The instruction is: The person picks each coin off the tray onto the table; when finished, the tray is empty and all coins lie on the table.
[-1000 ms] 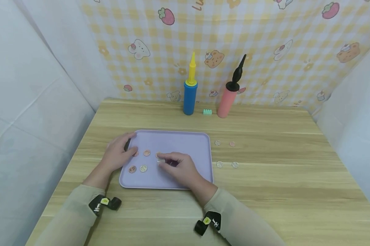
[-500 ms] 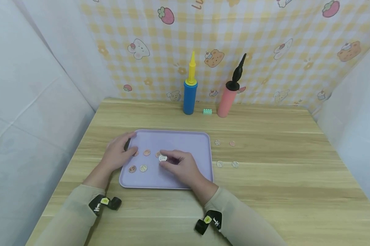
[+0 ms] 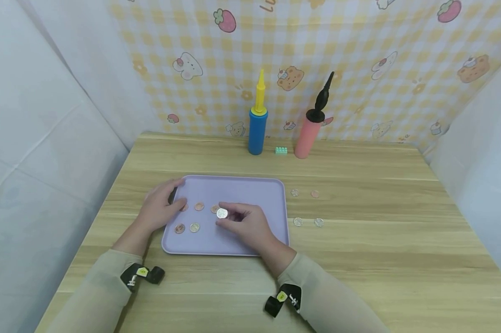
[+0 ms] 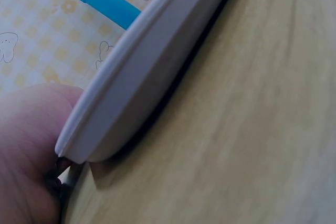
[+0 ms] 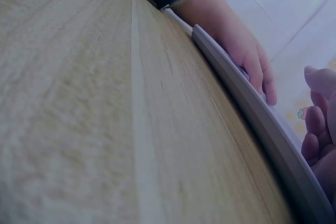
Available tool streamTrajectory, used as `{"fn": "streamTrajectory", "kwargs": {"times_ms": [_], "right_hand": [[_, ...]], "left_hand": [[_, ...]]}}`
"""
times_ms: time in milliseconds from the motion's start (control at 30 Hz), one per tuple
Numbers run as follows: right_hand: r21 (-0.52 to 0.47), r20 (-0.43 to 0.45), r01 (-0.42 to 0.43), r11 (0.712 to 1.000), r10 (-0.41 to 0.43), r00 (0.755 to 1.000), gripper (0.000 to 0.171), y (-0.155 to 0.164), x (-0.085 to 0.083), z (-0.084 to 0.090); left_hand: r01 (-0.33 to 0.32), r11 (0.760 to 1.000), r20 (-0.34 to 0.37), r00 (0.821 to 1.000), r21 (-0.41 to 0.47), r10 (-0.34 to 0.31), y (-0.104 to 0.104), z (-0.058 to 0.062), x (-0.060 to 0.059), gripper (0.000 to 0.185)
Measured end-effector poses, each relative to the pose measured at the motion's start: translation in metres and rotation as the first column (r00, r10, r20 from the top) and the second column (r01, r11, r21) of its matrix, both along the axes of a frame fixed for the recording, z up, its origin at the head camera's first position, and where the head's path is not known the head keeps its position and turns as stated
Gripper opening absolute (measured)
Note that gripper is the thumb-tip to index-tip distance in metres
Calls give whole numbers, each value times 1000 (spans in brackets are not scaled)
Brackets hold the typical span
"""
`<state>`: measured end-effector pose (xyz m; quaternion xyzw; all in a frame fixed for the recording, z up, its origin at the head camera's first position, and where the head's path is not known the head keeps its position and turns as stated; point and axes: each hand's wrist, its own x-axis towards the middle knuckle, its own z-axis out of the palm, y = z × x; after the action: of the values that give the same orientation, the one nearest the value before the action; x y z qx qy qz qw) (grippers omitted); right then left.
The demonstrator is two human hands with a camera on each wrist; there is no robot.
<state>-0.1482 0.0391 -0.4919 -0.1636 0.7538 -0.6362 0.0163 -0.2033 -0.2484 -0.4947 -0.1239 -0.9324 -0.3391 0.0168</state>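
A lilac tray (image 3: 250, 185) lies on the wooden table. My left hand (image 3: 159, 208) holds its left rim, thumb inside over a partly hidden copper coin (image 3: 185, 208). Over the middle of the tray, my right hand (image 3: 248, 224) pinches a silver coin (image 3: 222, 213) between thumb and finger, its face toward the head camera. On the tray lie more copper coins: one in the upper row (image 3: 199, 206), one just behind the held coin (image 3: 214, 209) and one at lower left (image 3: 180, 228). Beside the last is a silvery coin (image 3: 194, 227).
Right of the tray, a copper coin (image 3: 314, 194) and several silver coins (image 3: 298, 222) lie on the table (image 3: 371, 240). At the back stand a blue and yellow hand pump (image 3: 256, 132) and a pink and black one (image 3: 306, 138), with a mint toy brick (image 3: 281, 151) between them.
The right hand has raised the pinched silver coin slightly and turned it from nearly edge-on to face-on. The left hand and the other coins stay in place.
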Motion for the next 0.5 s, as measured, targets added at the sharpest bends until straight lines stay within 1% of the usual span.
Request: {"fn": "streamTrajectory", "kwargs": {"times_ms": [133,300,400,500], "right_hand": [[6,1,-3,1000,3,1000,36,0,0,1],[25,-21,-17,1000,17,1000,33,0,2,0],[70,-78,-7,998,13,997,31,2,3,-2],[111,-160,13,994,5,987,28,3,4,-3]], "left_hand": [[0,1000,-3,1000,0,0,0,0,0,61],[-1,1000,-6,1000,-4,1,-1,-1,0,60],[-1,1000,-7,1000,-1,1,0,-1,1,58],[-1,1000,-9,1000,5,1,0,0,2,56]]}}
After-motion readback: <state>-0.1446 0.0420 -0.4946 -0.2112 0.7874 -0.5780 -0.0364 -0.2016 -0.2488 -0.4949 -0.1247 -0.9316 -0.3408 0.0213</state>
